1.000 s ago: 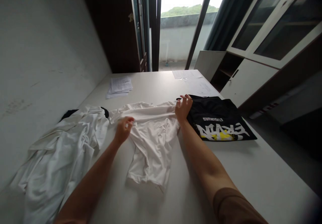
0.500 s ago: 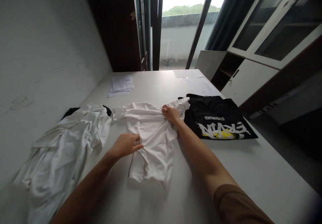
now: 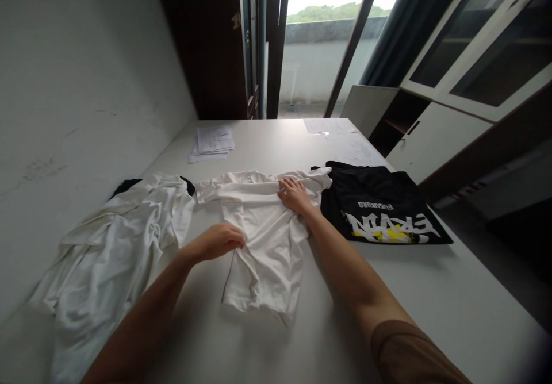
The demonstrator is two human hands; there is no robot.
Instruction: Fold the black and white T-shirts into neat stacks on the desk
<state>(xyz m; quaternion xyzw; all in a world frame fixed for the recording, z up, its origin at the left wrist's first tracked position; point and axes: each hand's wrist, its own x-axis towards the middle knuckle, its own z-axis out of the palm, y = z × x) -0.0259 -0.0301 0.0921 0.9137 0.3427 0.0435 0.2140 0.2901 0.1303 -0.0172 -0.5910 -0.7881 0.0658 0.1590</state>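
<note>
A white T-shirt [image 3: 269, 257] lies spread on the table in front of me, wrinkled, with its sleeves toward the far side. My left hand [image 3: 218, 241] is closed at the shirt's left edge, its fingertips pinching the cloth. Higher up, near the right sleeve, my right hand [image 3: 295, 195] rests flat on the fabric with fingers stretched out. Just right of that sleeve is a folded black garment [image 3: 379, 191] with white and yellow lettering. A heap of white clothing [image 3: 116, 252] lies to the left, with a bit of black cloth showing behind it.
The white table [image 3: 371, 303] runs toward a glass door. Stacked papers [image 3: 213, 141] sit at its far left, and more sheets [image 3: 345, 139] lie at the far right. A wall [image 3: 86, 85] borders the left side; cabinets [image 3: 448, 137] stand on the right.
My right hand has gone from gripping the shirt's cloth to lying flat with fingers extended. The left fingers have closed together at the edge. The view has shifted slightly.
</note>
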